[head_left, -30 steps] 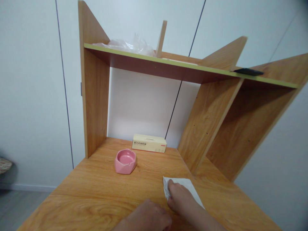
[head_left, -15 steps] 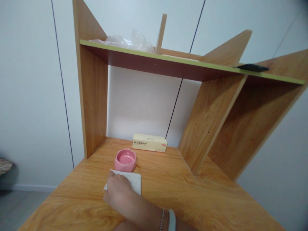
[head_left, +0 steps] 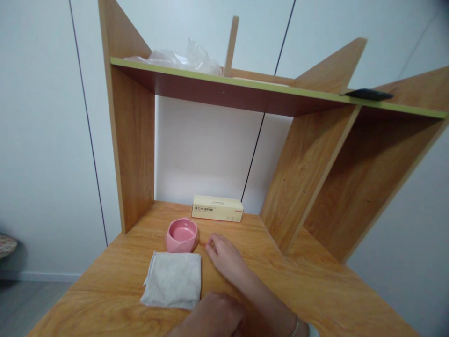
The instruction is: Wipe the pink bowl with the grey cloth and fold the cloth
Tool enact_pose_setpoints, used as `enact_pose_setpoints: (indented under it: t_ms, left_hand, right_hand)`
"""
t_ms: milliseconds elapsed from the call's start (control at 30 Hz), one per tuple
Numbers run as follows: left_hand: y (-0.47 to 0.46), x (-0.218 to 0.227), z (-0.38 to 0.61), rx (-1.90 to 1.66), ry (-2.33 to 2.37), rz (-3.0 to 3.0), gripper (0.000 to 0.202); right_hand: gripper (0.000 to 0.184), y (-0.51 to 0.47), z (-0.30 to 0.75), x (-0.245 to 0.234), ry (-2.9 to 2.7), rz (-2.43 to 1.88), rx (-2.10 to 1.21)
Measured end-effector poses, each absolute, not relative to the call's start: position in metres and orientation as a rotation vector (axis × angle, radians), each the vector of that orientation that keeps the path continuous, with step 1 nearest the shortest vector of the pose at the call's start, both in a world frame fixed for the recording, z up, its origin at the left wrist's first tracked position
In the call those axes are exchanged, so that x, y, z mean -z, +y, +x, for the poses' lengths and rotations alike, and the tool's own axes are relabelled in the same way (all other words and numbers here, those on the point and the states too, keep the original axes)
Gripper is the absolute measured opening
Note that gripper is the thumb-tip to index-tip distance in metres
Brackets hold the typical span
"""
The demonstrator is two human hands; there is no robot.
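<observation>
A folded light grey cloth (head_left: 172,281) lies flat on the wooden desk, its left edge slightly uneven. Just behind it stands a pink faceted ashtray (head_left: 182,238) with notches in its rim. My right hand (head_left: 222,255), a bracelet at its wrist, is low over the desk to the right of the ashtray. Its fingers are bent, thumb and forefinger close together; anything between them is too small to make out. My left hand (head_left: 217,316) is curled at the bottom edge, near the cloth's lower right corner. It is blurred and its palm is hidden.
A long cream box (head_left: 217,209) with printed lettering stands against the back wall. Overhead runs a shelf (head_left: 210,89) with a clear plastic bag (head_left: 185,58) and a flat dark object (head_left: 370,95) on it. Upright wooden panels (head_left: 135,150) bound the desk's back part.
My right hand has left the cloth and moved to the right, beside the ashtray. The cloth is now fully visible, lying a little nearer. My left hand has come into view at the bottom.
</observation>
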State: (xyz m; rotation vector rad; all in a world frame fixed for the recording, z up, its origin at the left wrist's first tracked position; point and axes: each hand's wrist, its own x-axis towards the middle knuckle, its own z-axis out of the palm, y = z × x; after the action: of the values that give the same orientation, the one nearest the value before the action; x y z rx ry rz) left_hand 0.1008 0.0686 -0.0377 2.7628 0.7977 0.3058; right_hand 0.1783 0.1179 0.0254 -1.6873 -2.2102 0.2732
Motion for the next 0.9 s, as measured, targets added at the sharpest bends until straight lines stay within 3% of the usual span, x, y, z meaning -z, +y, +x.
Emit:
enact_pose_setpoints:
  t_ms: [233,333,567,767,900]
  left_hand:
    - [0.071,0.050,0.105,-0.434,0.789,2.915,0.009]
    - [0.070,0.045,0.101,-0.432,0.765,2.849,0.017]
    - [0.075,0.052,0.096,-0.289,0.781,2.701,0.055]
    - [0.079,0.066,0.098,-0.230,0.810,2.699,0.045]
    - [0.077,0.055,0.097,-0.200,0.792,2.681,0.052]
  right_hand:
    - [0.051,0.121,0.260,0.037,-2.161,-1.740,-0.303]
    - [0.052,0.121,0.272,0.051,-2.091,-1.772,-0.372]
    - [0.053,0.120,0.282,0.059,-2.109,-1.708,-0.368]
    - [0.052,0.120,0.283,0.064,-2.157,-1.686,-0.297]
    - [0.051,0.120,0.282,0.063,-2.165,-1.664,-0.287]
